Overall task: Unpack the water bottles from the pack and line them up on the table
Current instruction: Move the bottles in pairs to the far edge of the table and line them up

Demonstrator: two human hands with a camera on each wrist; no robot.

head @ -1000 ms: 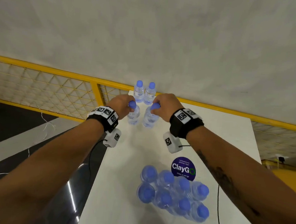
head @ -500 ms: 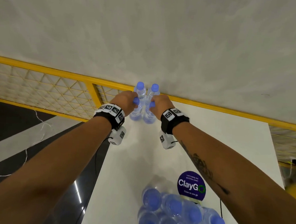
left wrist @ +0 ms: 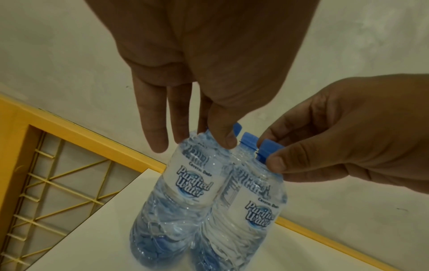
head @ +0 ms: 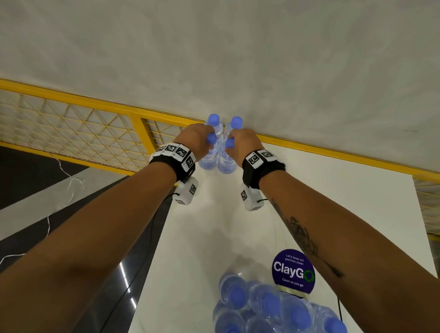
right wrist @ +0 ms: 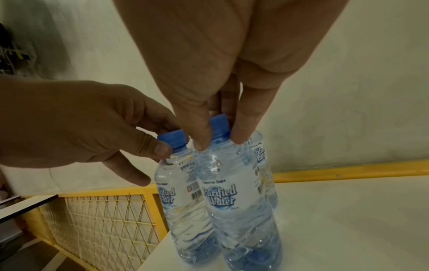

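Observation:
Two clear water bottles with blue caps stand side by side on the white table (head: 315,198), close in front of two other bottles (head: 215,126) at its far end. My left hand (head: 202,140) pinches the neck of the left bottle (head: 207,161) under its cap; in the left wrist view the left hand's thumb (left wrist: 224,139) presses that left bottle (left wrist: 185,185). My right hand (head: 234,144) pinches the cap of the right bottle (head: 225,164); in the right wrist view the right hand's fingertips (right wrist: 202,143) flank the cap of that right bottle (right wrist: 232,194). The shrink-wrapped pack (head: 276,316) with several bottles sits at the near edge.
A round purple ClayGo sticker (head: 293,271) lies on the table beside the pack. A yellow mesh railing (head: 87,132) runs behind and left of the table, before a pale wall. The table's left edge (head: 157,239) drops to a dark floor with white cables.
Both hands carried their bottles away from me and closed up to the far pair. The two bottles came together, and the pack slid lower in the head view.

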